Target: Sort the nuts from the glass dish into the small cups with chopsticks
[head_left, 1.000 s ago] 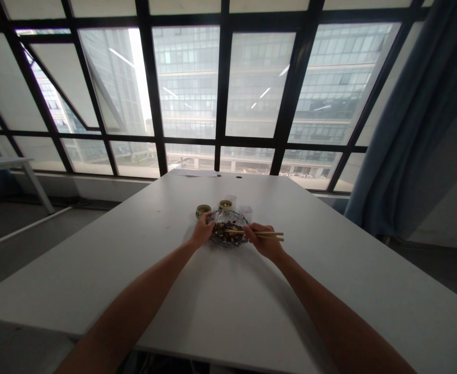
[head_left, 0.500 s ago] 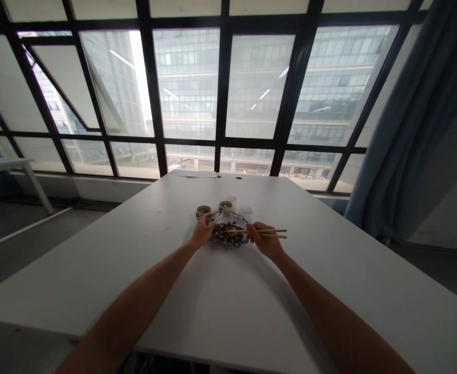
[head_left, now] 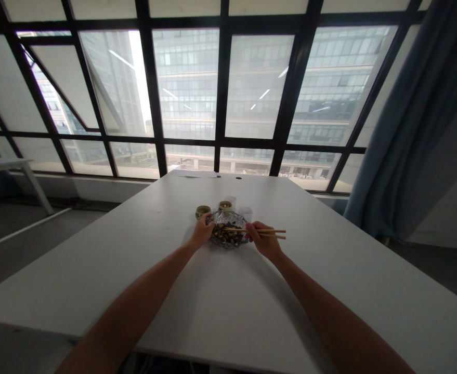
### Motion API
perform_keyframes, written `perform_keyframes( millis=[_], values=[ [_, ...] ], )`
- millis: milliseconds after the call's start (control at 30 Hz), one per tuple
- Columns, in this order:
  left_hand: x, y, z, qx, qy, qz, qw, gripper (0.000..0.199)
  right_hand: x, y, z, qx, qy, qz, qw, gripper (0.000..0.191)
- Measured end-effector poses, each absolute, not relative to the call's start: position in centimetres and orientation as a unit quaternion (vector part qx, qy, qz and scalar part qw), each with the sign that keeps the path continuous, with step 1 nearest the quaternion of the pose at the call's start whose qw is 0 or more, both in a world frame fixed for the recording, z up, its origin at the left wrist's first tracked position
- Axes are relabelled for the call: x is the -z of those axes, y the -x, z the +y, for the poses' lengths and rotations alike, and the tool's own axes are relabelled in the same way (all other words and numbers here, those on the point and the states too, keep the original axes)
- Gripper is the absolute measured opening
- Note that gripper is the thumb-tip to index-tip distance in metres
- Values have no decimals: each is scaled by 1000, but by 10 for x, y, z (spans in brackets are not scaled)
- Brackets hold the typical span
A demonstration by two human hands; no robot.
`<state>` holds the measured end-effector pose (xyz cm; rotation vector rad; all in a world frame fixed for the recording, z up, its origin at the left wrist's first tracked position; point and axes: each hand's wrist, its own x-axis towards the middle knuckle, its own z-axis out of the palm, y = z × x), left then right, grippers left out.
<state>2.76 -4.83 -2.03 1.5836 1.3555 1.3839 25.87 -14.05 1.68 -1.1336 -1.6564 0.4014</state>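
Note:
A clear glass-like bowl (head_left: 238, 220) holds a mix of dark and pale pieces (head_left: 228, 236) that look like nuts or beans. My left hand (head_left: 203, 231) grips the bowl's left rim. In my right hand (head_left: 262, 238) is a pair of wooden chopsticks (head_left: 277, 231), whose tips reach left into the mix and whose back ends stick out to the right. Just behind the left hand stands a small patterned cup (head_left: 203, 210). A second cup (head_left: 225, 204), with some pale pieces in it, stands behind the bowl.
Two clear containers stand near the bowl, one (head_left: 246, 212) at its back right and another (head_left: 231, 200) behind the second cup. White paper (head_left: 194, 173) lies at the far end of the white table (head_left: 166, 291). Beyond are windows and a blue curtain (head_left: 392, 156).
Inside the bowl the chopstick tips have shifted slightly to the left. My left hand keeps its hold on the rim, and the cups have not moved.

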Motion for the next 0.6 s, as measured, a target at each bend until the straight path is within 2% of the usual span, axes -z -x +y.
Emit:
perform_keyframes(
  millis=[267,600],
  values=[
    [22,-27,-47,-529,-599,506,324,51,-17,-259,-141,-170,474,-673,543,56],
    [21,-26,-48,-523,-608,505,320,50,-25,-254,-148,-123,478,-711,501,53]
  ],
)
